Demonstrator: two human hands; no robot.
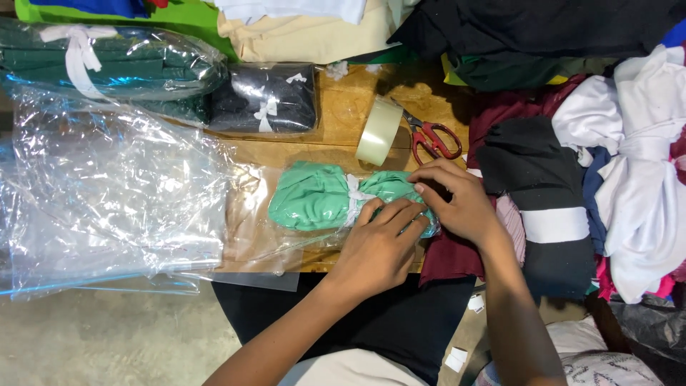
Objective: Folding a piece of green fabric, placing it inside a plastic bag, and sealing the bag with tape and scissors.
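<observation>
Pressing down on a green cloth bundle (321, 196) in a clear bag near the worktop (336, 107) front edge, left hand (379, 246) fingers lie together flat; right hand (457, 204) pinches the bag's end. Risk: slick film may slip and reopen. Behind, a dark bagged bundle (266, 99) and a green bagged stack (107, 61); tape roll (379, 131), scissors (432, 139).
</observation>
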